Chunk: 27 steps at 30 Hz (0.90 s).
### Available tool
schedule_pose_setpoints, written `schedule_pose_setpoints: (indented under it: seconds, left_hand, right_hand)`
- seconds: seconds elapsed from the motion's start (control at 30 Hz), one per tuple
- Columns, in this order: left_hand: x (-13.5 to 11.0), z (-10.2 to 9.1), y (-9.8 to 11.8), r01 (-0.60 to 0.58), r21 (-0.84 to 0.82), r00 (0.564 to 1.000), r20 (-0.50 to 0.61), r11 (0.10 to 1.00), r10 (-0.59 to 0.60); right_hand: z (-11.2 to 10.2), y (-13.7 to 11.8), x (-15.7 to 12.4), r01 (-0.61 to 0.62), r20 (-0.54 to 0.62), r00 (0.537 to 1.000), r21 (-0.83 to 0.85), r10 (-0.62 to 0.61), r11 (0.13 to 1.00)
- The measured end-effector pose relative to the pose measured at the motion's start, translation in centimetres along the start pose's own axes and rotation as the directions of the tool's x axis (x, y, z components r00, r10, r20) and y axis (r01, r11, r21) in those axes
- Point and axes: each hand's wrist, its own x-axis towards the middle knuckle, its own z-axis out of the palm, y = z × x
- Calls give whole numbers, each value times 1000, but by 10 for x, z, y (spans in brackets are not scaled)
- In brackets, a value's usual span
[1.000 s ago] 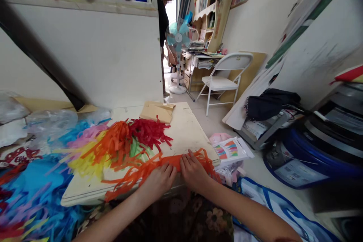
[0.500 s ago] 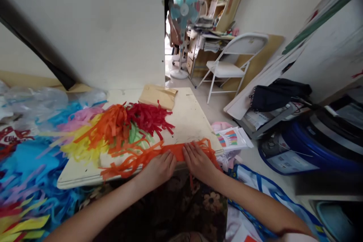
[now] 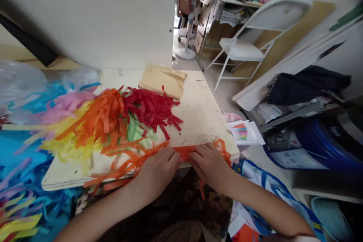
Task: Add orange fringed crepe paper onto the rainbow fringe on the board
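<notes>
Gripping orange fringed paper (image 3: 184, 152) along the near edge of our board (image 3: 202, 109) | left hand (image 3: 161, 168) and right hand (image 3: 210, 166) both curled over it, side by side, probably so the middle stays flat | thumbs, can't really tell | red bundle (image 3: 150, 107) sits farther back, likely out of our way tbh

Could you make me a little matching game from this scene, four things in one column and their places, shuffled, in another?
Things:
1. Orange strip
2. Brown paper
3. Red fringes
4. Folding chair

Places:
A. On the floor, beyond the table
B. Touched by the left hand and right hand
C. Near the table's far edge
D. Beside the orange bunch, mid-table

Pairs: 1-B, 2-C, 3-D, 4-A
</notes>
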Motion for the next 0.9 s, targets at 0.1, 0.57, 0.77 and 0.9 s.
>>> schedule_pose_setpoints:
  seconds: [0.1, 0.57, 0.77, 0.9]
  left_hand:
    - [7, -2, -2, 111, 53, 993, -36, 992, -109]
    - [20, -5, -2, 190, 269, 980, 2, 944, -198]
    - [20, -4, -2, 170, 336, 982, 16, 926, -186]
    - [24, -7, 1, 170, 332, 983, 10, 928, -184]
  right_hand:
    - [-9, 9, 4, -68, 126, 991, 111, 54, 992]
    - [-15, 35, 5, -217, 277, 938, 5, 208, 976]
    - [-14, 37, 10, -228, 314, 920, -62, 236, 972]
    - [-23, 31, 19, -205, 384, 889, -150, 248, 967]
